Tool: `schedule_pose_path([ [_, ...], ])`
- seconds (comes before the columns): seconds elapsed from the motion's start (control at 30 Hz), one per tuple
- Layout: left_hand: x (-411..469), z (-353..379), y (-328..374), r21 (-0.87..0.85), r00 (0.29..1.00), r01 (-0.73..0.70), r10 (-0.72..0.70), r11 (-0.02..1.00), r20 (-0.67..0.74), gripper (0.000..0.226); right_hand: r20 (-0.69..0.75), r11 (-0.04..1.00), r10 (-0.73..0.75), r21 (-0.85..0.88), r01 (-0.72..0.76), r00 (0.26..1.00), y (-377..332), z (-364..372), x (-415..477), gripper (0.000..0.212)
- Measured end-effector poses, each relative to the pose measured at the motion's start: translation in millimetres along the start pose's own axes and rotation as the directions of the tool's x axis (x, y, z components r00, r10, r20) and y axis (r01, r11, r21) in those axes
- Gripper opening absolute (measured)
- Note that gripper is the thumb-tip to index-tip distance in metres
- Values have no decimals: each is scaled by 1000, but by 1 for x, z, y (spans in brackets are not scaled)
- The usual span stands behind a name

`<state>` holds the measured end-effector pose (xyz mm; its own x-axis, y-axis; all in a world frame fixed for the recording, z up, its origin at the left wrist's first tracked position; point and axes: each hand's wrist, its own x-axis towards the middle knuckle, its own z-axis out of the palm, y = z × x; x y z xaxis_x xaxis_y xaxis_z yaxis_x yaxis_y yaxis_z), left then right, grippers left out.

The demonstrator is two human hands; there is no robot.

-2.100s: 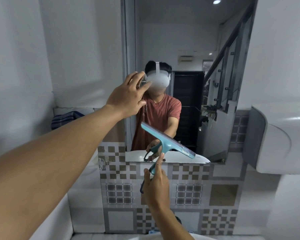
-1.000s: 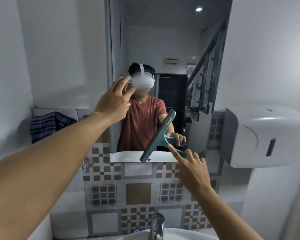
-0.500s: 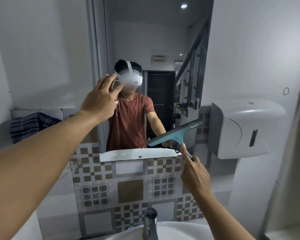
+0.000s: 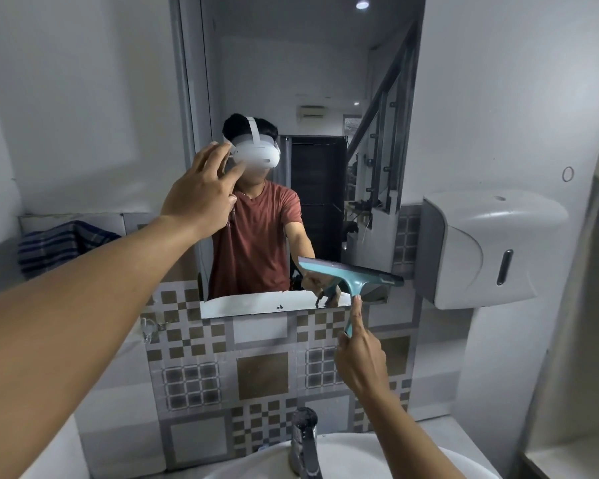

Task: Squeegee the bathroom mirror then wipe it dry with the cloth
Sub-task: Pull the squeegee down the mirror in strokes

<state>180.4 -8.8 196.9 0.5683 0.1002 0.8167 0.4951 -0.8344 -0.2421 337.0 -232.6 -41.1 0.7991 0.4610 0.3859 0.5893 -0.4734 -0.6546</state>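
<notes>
A tall mirror (image 4: 291, 81) hangs on the white wall above patterned tiles. My right hand (image 4: 360, 354) grips the handle of a teal squeegee (image 4: 351, 273), whose blade lies almost level across the mirror's lower right corner. My left hand (image 4: 201, 191) is raised flat against the mirror's left side, fingers spread, holding nothing. A dark blue striped cloth (image 4: 59, 247) lies draped on a ledge at the left, away from both hands.
A white wall dispenser (image 4: 481, 250) juts out just right of the squeegee blade. Below are a metal tap (image 4: 305, 440) and a white basin (image 4: 343, 458). A small hook (image 4: 149, 326) sits on the tiles at the left.
My right hand has swung the squeegee from the mirror's bottom centre to its lower right corner, the blade turning from steeply tilted to nearly level. My left hand stayed on the mirror.
</notes>
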Motion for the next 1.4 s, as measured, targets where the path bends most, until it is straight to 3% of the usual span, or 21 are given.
schedule_pose_path([
  [0.23,1,2,-4,19,999,-27,27,999,-17,68,75,977,53,201,-67,996,-25,15,-9,86],
  [0.43,0,2,-8,48,999,-25,26,999,-24,68,95,884,83,453,-117,992,-63,32,-25,77],
  [0.63,-1,0,-10,65,1000,-21,22,998,-11,68,101,814,126,559,-161,987,-95,58,-35,77],
  [0.93,-2,3,-12,104,999,-36,34,994,22,75,178,864,-24,499,-69,984,-110,108,-72,85],
  [1.13,-6,9,-17,125,997,-71,67,990,35,79,171,882,-38,468,-48,985,-111,122,-75,85],
  [1.4,-13,13,-13,134,997,-68,65,989,29,76,217,985,-123,148,91,968,-93,127,-89,89],
])
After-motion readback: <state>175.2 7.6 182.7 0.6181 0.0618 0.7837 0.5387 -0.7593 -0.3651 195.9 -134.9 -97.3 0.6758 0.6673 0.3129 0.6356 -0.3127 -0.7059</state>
